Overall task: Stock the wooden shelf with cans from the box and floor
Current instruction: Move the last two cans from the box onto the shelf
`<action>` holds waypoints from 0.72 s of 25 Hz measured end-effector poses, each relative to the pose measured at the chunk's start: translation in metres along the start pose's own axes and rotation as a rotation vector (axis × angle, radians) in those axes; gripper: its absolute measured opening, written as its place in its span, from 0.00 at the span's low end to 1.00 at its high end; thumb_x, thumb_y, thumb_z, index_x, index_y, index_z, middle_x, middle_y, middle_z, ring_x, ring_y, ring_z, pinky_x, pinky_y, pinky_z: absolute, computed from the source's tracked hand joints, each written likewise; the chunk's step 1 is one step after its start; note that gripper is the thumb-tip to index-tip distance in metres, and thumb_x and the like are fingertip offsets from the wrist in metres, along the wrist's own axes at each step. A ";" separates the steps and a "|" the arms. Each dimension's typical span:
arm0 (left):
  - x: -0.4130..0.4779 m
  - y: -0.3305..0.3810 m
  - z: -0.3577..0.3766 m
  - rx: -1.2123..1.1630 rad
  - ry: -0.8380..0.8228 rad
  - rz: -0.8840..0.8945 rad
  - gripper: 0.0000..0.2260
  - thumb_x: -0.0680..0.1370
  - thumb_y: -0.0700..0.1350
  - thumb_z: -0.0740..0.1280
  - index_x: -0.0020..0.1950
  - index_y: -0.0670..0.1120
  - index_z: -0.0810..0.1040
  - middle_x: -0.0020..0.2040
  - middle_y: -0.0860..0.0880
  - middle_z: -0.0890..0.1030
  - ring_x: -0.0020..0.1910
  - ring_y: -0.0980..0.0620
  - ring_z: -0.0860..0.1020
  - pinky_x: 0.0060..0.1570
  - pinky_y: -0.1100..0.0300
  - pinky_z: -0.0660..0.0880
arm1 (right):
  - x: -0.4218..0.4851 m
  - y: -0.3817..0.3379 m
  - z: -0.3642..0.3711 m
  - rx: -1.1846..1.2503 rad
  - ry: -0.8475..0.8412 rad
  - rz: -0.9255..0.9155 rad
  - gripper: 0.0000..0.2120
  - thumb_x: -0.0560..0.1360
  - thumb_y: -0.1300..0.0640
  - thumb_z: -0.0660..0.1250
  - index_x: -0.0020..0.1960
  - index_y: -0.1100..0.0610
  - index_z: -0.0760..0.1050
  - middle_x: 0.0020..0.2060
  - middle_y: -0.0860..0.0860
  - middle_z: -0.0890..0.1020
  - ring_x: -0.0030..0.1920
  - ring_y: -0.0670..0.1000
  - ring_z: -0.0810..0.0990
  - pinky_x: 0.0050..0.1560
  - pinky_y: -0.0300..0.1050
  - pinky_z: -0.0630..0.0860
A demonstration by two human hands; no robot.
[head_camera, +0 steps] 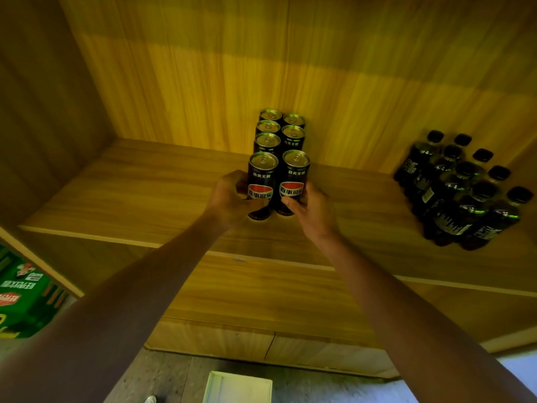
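Two rows of black cola cans stand on the wooden shelf (130,193), running back toward its rear wall. My left hand (229,199) is wrapped around the front left can (261,181), with the thumb across its lower label. My right hand (311,210) grips the front right can (293,177) from the right side. Both front cans stand upright, touching each other and the cans behind (280,132). Both forearms reach up from the bottom of the view.
A shrink-wrapped pack of dark bottles (462,190) sits on the same shelf to the right. Green cartons (23,298) show at the lower left. A white box (238,388) lies on the speckled floor below, beside a shoe (151,399).
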State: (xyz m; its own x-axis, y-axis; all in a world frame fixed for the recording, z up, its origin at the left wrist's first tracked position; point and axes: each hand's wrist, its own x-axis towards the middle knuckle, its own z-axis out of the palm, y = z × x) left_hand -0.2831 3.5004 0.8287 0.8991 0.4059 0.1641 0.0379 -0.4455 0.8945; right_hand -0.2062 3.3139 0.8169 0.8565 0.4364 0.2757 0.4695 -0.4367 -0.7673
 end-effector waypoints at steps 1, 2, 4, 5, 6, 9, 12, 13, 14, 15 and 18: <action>0.003 0.000 0.000 0.000 0.009 0.001 0.25 0.67 0.42 0.82 0.62 0.43 0.79 0.54 0.47 0.84 0.53 0.51 0.83 0.53 0.51 0.82 | 0.008 0.001 0.000 -0.007 -0.005 0.004 0.25 0.77 0.54 0.72 0.70 0.62 0.70 0.64 0.58 0.80 0.64 0.56 0.79 0.63 0.57 0.77; 0.005 0.000 0.001 0.000 0.016 -0.001 0.25 0.67 0.42 0.82 0.62 0.44 0.79 0.54 0.49 0.84 0.53 0.52 0.83 0.52 0.52 0.82 | 0.015 0.001 0.000 -0.019 -0.006 0.009 0.25 0.78 0.55 0.71 0.70 0.62 0.70 0.64 0.59 0.80 0.64 0.56 0.79 0.63 0.57 0.77; 0.007 0.000 0.002 0.001 0.018 -0.008 0.24 0.67 0.43 0.82 0.60 0.46 0.79 0.50 0.54 0.83 0.51 0.56 0.83 0.49 0.58 0.80 | 0.025 0.003 0.001 -0.053 0.003 0.012 0.25 0.78 0.55 0.71 0.71 0.62 0.70 0.64 0.59 0.80 0.64 0.57 0.79 0.64 0.55 0.76; 0.008 0.001 0.003 0.001 0.019 -0.009 0.24 0.67 0.43 0.82 0.60 0.47 0.79 0.49 0.55 0.82 0.51 0.58 0.82 0.47 0.61 0.79 | 0.029 0.004 0.002 -0.069 0.009 0.012 0.25 0.78 0.55 0.71 0.70 0.62 0.70 0.64 0.58 0.80 0.64 0.57 0.79 0.63 0.53 0.76; 0.009 0.002 0.004 0.002 0.024 -0.010 0.24 0.67 0.43 0.82 0.61 0.46 0.79 0.49 0.55 0.82 0.50 0.59 0.82 0.46 0.62 0.78 | 0.032 0.005 0.003 -0.079 0.011 0.015 0.24 0.78 0.55 0.71 0.70 0.62 0.70 0.64 0.58 0.80 0.64 0.57 0.79 0.62 0.51 0.76; 0.011 0.002 0.005 0.019 0.031 -0.004 0.26 0.67 0.44 0.82 0.62 0.45 0.78 0.52 0.52 0.83 0.51 0.57 0.82 0.48 0.61 0.79 | 0.039 0.007 0.005 -0.094 0.003 0.029 0.23 0.78 0.55 0.71 0.70 0.61 0.71 0.63 0.58 0.80 0.64 0.57 0.79 0.60 0.47 0.75; 0.011 0.000 0.005 0.025 0.031 0.000 0.25 0.67 0.44 0.82 0.62 0.46 0.79 0.52 0.51 0.83 0.51 0.57 0.82 0.48 0.62 0.79 | 0.042 0.007 0.006 -0.103 -0.003 0.034 0.23 0.78 0.55 0.71 0.69 0.61 0.71 0.63 0.58 0.80 0.63 0.56 0.79 0.58 0.44 0.73; 0.010 0.000 0.005 0.027 0.033 -0.002 0.25 0.67 0.44 0.82 0.62 0.46 0.79 0.52 0.52 0.83 0.51 0.57 0.82 0.48 0.61 0.79 | 0.042 0.007 0.006 -0.106 -0.002 0.036 0.23 0.78 0.56 0.71 0.69 0.62 0.71 0.63 0.58 0.80 0.63 0.57 0.79 0.58 0.44 0.73; 0.010 0.000 0.005 0.027 0.034 -0.004 0.25 0.67 0.44 0.82 0.62 0.46 0.79 0.52 0.52 0.83 0.51 0.58 0.82 0.48 0.61 0.79 | 0.042 0.006 0.006 -0.110 -0.001 0.037 0.23 0.78 0.56 0.72 0.69 0.62 0.71 0.63 0.58 0.80 0.63 0.57 0.79 0.58 0.44 0.73; 0.010 0.000 0.005 0.027 0.035 -0.006 0.25 0.67 0.44 0.82 0.61 0.46 0.79 0.51 0.53 0.83 0.50 0.59 0.82 0.47 0.61 0.79 | 0.041 0.005 0.005 -0.114 -0.004 0.038 0.23 0.77 0.56 0.72 0.69 0.62 0.71 0.63 0.58 0.80 0.63 0.57 0.79 0.58 0.43 0.73; 0.009 0.001 0.005 0.071 0.038 -0.017 0.26 0.67 0.47 0.82 0.62 0.45 0.79 0.53 0.50 0.84 0.51 0.54 0.82 0.50 0.56 0.81 | 0.040 0.002 0.001 -0.128 -0.044 0.047 0.24 0.78 0.54 0.71 0.70 0.61 0.70 0.63 0.58 0.80 0.64 0.56 0.79 0.57 0.43 0.73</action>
State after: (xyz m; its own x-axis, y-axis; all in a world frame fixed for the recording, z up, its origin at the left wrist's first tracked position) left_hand -0.2731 3.4995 0.8284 0.8810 0.4430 0.1663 0.0844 -0.4930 0.8659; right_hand -0.1710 3.3311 0.8262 0.8694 0.4456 0.2137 0.4551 -0.5533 -0.6977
